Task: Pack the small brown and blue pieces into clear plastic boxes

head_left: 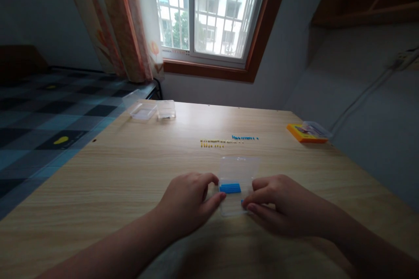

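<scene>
A clear plastic box (229, 210) lies on the table in front of me, its lid (238, 166) tipped back on the far side. Inside it, toward the back left, sits a group of small blue pieces (230, 188) packed into a block. My left hand (193, 198) grips the box's left wall between thumb and forefinger. At the right side of the box, my right hand (278, 202) pinches a small blue piece (242, 202), low over the box floor. The piece is mostly covered by the fingertips, so its exact kind is unclear.
Beyond the box, small yellow pieces (212, 144) and blue pieces (244, 137) lie in rows on the wooden table (131, 170). Clear containers (143, 111) stand at the far left. A yellow-orange box (307, 133) with a clear lid on it is near the right edge.
</scene>
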The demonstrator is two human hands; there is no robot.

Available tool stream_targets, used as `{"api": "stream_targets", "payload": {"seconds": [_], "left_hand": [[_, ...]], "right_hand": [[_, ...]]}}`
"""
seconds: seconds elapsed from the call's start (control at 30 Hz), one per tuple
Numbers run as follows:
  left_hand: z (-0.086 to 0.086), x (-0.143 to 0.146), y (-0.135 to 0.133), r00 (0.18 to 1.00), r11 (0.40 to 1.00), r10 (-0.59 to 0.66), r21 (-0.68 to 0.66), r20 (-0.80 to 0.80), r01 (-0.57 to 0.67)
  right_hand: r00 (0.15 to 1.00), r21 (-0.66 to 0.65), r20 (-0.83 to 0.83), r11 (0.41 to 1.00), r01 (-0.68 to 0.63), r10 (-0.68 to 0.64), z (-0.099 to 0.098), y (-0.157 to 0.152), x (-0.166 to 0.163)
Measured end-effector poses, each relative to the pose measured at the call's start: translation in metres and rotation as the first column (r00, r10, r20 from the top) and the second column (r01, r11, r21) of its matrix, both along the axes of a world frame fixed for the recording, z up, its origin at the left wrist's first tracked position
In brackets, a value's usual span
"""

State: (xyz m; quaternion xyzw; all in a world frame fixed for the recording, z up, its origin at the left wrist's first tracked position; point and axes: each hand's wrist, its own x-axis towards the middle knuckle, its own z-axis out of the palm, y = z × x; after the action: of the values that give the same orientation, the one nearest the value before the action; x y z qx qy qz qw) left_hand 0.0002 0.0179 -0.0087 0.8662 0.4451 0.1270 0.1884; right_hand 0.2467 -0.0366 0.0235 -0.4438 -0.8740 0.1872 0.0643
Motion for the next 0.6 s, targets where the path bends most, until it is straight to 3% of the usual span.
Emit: {"api": "stream_targets", "payload": {"seconds": [0.6], "left_hand": [[0.0, 0.0, 0.0, 1.0, 1.0, 0.003, -0.004, 0.003, -0.003]], "right_hand": [[0.989, 0.069, -0.03, 0.987, 0.148, -0.146, -0.011, 0.013, 0.009]]}}
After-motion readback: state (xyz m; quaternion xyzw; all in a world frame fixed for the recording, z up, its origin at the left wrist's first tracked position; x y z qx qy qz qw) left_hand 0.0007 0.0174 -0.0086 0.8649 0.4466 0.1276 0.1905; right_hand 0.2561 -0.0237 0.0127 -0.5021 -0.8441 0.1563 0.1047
